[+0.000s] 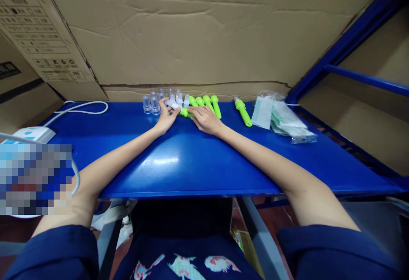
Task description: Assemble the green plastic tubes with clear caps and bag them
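Over the far middle of the blue tabletop, my left hand point(166, 119) is closed on a whitish, see-through plastic piece point(173, 105). My right hand point(206, 119) bends its fingers round a bright green plastic handle point(184, 112), whose near end meets that piece. Most of the handle lies hidden under the right fingers. Behind the left hand stand several clear plastic caps point(146, 104) with domed tops. Several matching green handles point(216, 106) lie in a row just behind my right hand. Farther right, a green handle with a clear tip point(244, 112) lies apart.
Clear bags with white-and-green packets point(289, 118) lie at the right. A white power strip point(35, 134) and its cable point(84, 112) are at the left, near a blurred-out patch. A cardboard sheet point(198, 37) rises behind the table, and a blue metal frame point(348, 37) slants at the right.
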`<state>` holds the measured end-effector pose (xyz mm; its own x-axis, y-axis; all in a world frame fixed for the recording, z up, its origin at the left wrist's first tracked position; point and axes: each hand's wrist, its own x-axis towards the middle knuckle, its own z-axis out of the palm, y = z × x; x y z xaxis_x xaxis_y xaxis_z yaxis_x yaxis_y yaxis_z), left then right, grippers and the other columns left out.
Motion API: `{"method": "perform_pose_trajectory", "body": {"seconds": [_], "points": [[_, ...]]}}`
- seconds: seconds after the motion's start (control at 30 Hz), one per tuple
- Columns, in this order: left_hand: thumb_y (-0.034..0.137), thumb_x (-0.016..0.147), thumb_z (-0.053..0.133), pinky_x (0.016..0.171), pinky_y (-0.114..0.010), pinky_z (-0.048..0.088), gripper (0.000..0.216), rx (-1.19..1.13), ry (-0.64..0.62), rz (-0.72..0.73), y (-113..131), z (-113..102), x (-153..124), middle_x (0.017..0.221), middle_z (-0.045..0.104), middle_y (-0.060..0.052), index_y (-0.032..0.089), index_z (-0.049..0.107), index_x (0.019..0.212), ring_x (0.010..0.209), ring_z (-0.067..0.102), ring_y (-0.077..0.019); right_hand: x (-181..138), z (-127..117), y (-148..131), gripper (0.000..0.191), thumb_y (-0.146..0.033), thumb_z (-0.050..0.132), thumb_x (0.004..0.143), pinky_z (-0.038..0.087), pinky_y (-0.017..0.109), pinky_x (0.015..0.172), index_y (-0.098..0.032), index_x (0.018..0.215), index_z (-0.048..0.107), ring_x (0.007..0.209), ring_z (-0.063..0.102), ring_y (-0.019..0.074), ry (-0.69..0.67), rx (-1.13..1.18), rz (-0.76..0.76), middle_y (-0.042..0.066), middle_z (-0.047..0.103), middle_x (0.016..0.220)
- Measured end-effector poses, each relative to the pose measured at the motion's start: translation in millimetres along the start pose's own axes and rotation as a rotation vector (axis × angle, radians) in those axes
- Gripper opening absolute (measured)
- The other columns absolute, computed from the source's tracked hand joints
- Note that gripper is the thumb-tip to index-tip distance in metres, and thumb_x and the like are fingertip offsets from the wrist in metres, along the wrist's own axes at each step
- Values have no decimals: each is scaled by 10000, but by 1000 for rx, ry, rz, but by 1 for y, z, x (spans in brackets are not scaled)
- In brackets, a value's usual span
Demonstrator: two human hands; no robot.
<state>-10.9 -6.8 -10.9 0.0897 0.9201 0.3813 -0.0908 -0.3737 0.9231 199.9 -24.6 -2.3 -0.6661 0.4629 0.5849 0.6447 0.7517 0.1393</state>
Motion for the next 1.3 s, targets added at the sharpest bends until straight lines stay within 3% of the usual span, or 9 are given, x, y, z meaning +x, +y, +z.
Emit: {"method": "perform_pose_trajectory", "body": {"seconds": [0.57,1.1,1.3], "points": [[232,885,698,1040,-498,492,542,21,-45,-6,-3,-1,1,950,692,-8,259,251,1189,844,709,-149,-2,2,5,349,-285,379,1047,527,469,948,-118,1256,604,1141,639,303,58,46,-57,190,679,1258],[359,827,765,963,-439,512,606,41,-49,-5,-5,-3,2,923,651,10,263,246,1126,797,677,-139,-2,1,5,347,-277,392,1038,513,515,969,-118,1264,602,1165,631,326,27,124,-27,220,670,1272],[359,798,807,963,-473,528,677,19,-21,-41,-6,-3,3,857,637,36,260,250,1169,765,696,-158,-2,0,5,346,-269,396,1033,511,519,976,-111,1261,603,1168,633,326,27,124,-32,226,670,1268]]}}
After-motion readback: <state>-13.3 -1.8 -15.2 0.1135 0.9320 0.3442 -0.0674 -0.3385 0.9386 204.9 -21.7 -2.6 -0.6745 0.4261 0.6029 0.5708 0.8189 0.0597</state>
